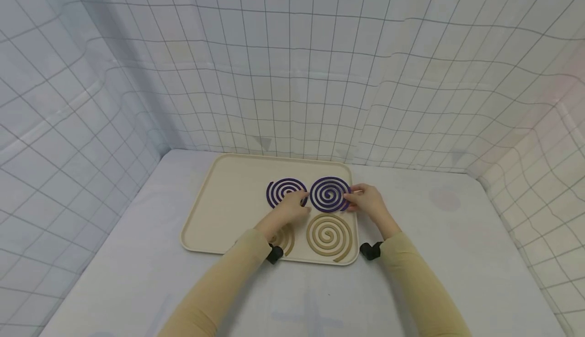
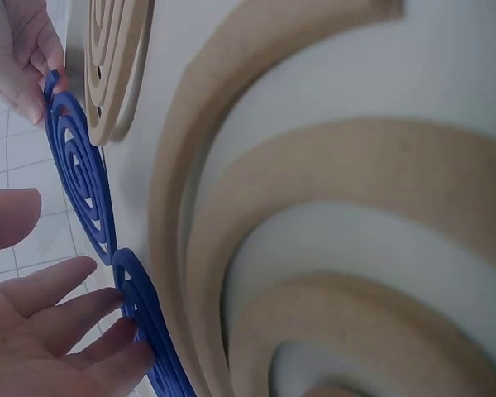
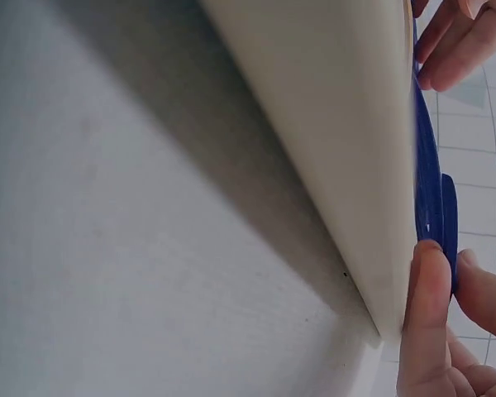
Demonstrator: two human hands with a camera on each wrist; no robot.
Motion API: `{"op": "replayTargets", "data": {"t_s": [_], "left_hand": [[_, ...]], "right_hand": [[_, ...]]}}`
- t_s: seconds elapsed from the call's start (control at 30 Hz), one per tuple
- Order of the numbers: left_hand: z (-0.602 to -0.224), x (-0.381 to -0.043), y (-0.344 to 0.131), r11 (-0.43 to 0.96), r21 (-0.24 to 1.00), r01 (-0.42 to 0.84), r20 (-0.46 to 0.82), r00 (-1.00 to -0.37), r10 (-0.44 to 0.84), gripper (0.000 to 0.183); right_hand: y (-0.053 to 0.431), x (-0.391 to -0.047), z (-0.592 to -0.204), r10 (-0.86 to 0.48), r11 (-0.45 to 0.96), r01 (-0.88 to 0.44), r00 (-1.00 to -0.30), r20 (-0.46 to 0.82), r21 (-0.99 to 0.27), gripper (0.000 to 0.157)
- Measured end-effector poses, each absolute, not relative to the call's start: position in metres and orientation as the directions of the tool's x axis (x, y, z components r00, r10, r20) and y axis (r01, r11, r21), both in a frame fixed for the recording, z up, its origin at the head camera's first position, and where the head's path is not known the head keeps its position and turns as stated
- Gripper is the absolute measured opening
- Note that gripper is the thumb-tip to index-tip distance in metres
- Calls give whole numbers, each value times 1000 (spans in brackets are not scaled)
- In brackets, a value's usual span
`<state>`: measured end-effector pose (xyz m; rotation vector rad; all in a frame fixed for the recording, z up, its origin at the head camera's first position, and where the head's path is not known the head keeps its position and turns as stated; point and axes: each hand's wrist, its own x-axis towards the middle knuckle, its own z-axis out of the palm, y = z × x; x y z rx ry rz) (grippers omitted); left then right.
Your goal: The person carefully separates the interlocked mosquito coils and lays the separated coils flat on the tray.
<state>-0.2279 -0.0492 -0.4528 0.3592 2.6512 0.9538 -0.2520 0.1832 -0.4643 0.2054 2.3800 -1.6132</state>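
Note:
A blue spiral coil, shaped like a mosquito coil, lies at the tray's far right. My right hand pinches its outer band between thumb and fingers, beside the tray's right rim; the pinch shows close up in the right wrist view. Another blue coil is left of it, partly hidden by my left hand. That hand's fingers are relaxed, thumb apart, fingertips right at this coil in the left wrist view. Nearer me are a tan coil and a second tan coil, half covered by my left forearm.
All the coils are on a cream tray with a raised rim, set on a white-covered table. White sheets with a grid pattern hang behind and at both sides. A black wrist mount sits beside the tray's right corner.

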Motion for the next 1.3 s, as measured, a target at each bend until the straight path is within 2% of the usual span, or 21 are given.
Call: {"op": "replayTargets", "data": {"t_s": [0.17, 0.47, 0.8, 1.0, 1.2, 1.3], "left_hand": [[-454, -228, -50, 748, 652, 126, -201, -922, 331, 56], [-454, -228, -51, 745, 661, 95, -228, -920, 320, 58], [-452, -229, -53, 736, 675, 49, -260, -918, 299, 57], [-455, -230, -57, 716, 696, 47, -261, -913, 313, 56], [-453, -226, -65, 668, 744, 14, -265, -912, 314, 53], [-451, -226, -73, 636, 771, 9, -225, -932, 286, 48]], "right_hand": [[182, -251, -462, -6, 416, 220, -970, -245, -883, 42], [176, -246, -453, 4, 616, 102, -992, -126, -781, 39], [172, -240, -451, -2, 686, 52, -997, -74, -726, 34], [177, -235, -457, -32, 656, 34, -997, -72, -754, 34], [184, -227, -462, -50, 503, 87, -990, -129, -860, 35], [190, -225, -463, -54, 445, 113, -987, -152, -888, 36]]}}
